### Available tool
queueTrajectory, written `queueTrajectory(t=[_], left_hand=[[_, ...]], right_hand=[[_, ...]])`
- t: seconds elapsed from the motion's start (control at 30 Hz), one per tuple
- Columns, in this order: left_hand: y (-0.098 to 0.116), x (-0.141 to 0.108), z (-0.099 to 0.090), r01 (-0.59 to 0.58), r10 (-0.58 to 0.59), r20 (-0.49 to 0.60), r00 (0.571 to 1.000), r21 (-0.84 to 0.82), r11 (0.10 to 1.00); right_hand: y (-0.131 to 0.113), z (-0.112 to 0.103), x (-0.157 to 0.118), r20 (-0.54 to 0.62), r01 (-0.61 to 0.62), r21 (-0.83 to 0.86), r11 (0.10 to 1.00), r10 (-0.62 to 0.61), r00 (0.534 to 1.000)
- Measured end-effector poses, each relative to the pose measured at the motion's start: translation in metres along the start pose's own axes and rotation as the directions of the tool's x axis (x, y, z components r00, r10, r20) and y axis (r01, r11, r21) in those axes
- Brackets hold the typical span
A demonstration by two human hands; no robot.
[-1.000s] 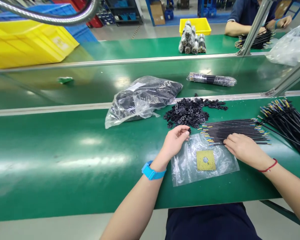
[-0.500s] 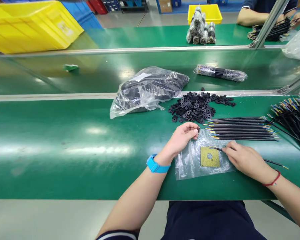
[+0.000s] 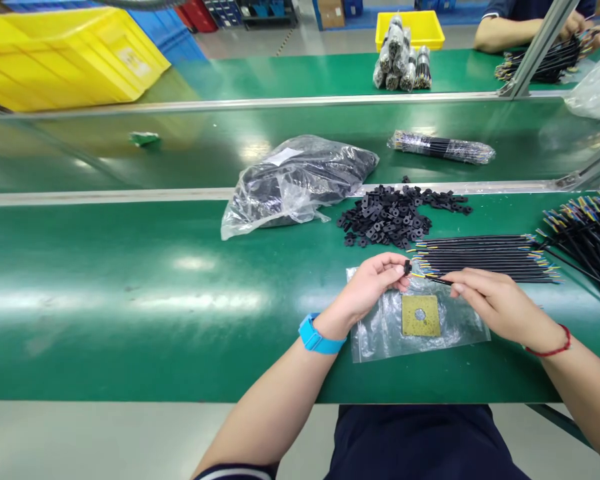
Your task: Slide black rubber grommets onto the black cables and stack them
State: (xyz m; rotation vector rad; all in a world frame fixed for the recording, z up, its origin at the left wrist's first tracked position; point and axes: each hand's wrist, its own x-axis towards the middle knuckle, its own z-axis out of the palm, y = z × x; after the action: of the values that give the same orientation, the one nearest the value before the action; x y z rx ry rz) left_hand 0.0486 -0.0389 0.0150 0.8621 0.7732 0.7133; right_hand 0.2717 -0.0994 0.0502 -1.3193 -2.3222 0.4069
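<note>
Between thumb and fingers, my left hand [image 3: 377,283] pinches a small black plastic clip [image 3: 407,267]. My right hand [image 3: 500,303] grips a short black cable [image 3: 439,281], its coloured wire ends pointing left, close to the clip. Whether wires and clip touch, I cannot tell. Below both hands lies a clear plastic bag [image 3: 375,337] with a yellow square with a hole [image 3: 409,325] on or in it. Beyond my right hand, a row of black cables [image 3: 480,257] lies side by side. A heap of black clips [image 3: 387,217] sits just past my left hand.
A clear bag of black parts [image 3: 305,177] lies behind on the left, a wrapped cable bundle [image 3: 443,147] behind on the right. More loose cables [image 3: 595,240] fill the right edge. Metal rails [image 3: 105,195] cross the green bench. Another person's arm [image 3: 510,33] is at the far bench.
My right hand has raised the cable away from the yellow square, bringing its wire ends close to the clip. My left hand has shifted slightly right and nearer, still pinching the clip.
</note>
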Motion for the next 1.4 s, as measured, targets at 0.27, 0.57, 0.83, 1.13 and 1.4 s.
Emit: queueTrajectory(t=[0.27, 0.57, 0.83, 1.13, 1.4], left_hand=[[0.008, -0.007, 0.004, 0.036, -0.027, 0.063, 0.998, -0.145, 0.989], [0.003, -0.006, 0.004, -0.068, 0.068, -0.006, 0.998, 0.073, 0.995], [0.000, -0.007, 0.007, -0.118, 0.137, -0.062, 0.989, 0.251, 0.961], [0.006, -0.008, 0.005, -0.058, 0.082, -0.095, 0.992, 0.228, 0.972], [0.006, -0.009, 0.007, -0.018, 0.033, -0.064, 0.997, 0.223, 0.975]], right_hand=[[0.001, 0.006, 0.004, -0.043, -0.040, 0.001, 0.999, 0.040, 0.998], [0.001, 0.009, -0.001, 0.004, -0.033, -0.237, 0.971, 0.035, 0.999], [-0.008, 0.006, 0.014, 0.029, -0.053, -0.148, 0.988, 0.058, 0.998], [-0.004, 0.007, 0.014, -0.072, -0.090, -0.125, 0.988, 0.081, 0.994], [-0.006, 0.005, 0.015, -0.151, -0.145, -0.127, 0.981, 0.125, 0.981]])
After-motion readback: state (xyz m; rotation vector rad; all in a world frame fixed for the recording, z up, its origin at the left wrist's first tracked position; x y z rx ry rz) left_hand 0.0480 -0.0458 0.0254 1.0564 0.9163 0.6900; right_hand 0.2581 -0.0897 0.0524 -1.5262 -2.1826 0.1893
